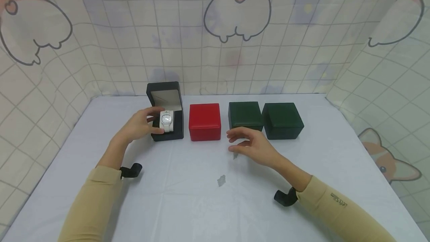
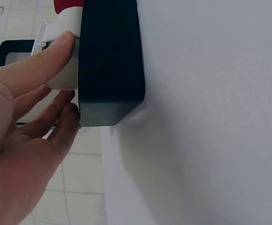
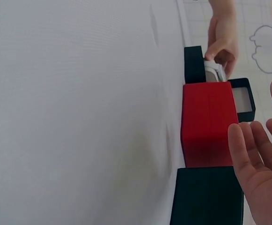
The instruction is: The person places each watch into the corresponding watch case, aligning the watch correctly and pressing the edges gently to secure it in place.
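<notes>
A white wristwatch (image 1: pixel 166 120), wrapped round a pale cushion, sits at the dark box (image 1: pixel 178 124) with the raised lid, on the left of the table. My left hand (image 1: pixel 139 124) holds it, thumb at the near side and fingers at the far side. In the left wrist view the thumb presses on the pale watch band (image 2: pixel 68 23), above the box's dark wall (image 2: pixel 110 51). My right hand (image 1: pixel 256 146) hovers with loosely bent fingers and nothing in them, in front of a closed green box (image 1: pixel 246 113).
A closed red box (image 1: pixel 205 120) stands between the dark box and the green one. Another closed green box (image 1: pixel 283 120) is at the right of the row. The white tablecloth (image 1: pixel 188 204) bears small grey patches. A patterned curtain (image 1: pixel 188 59) hangs behind the table.
</notes>
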Demonstrator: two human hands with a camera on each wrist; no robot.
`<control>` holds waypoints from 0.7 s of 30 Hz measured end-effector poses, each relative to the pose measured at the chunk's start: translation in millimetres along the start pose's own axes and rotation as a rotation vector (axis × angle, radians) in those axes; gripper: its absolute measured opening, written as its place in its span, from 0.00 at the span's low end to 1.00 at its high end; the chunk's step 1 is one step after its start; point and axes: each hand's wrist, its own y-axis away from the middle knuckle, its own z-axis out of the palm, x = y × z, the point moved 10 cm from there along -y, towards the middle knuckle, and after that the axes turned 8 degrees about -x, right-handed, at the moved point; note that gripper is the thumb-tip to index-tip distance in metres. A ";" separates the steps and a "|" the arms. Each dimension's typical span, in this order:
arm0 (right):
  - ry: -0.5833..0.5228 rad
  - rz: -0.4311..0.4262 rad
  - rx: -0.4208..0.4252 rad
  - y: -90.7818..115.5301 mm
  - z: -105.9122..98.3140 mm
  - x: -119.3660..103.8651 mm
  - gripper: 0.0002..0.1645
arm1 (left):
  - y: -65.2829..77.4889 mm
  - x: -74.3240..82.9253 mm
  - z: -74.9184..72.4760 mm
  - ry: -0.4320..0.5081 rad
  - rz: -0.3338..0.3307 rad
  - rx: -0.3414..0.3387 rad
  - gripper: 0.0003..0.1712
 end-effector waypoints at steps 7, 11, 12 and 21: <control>0.017 -0.033 -0.021 -6.0 2.3 -5.9 0.28 | -2.2 -6.2 0.2 -0.047 -0.025 -0.020 0.45; 0.032 -0.041 -0.035 -7.8 3.4 -9.9 0.28 | -3.5 -9.3 1.0 -0.035 -0.034 -0.036 0.45; 0.035 -0.042 -0.037 -8.1 3.5 -10.8 0.28 | -3.7 -9.4 0.8 -0.043 -0.035 -0.037 0.45; 0.083 -0.055 -0.059 -13.9 4.2 -15.2 0.30 | -4.8 -5.6 4.5 -0.082 -0.003 -0.045 0.44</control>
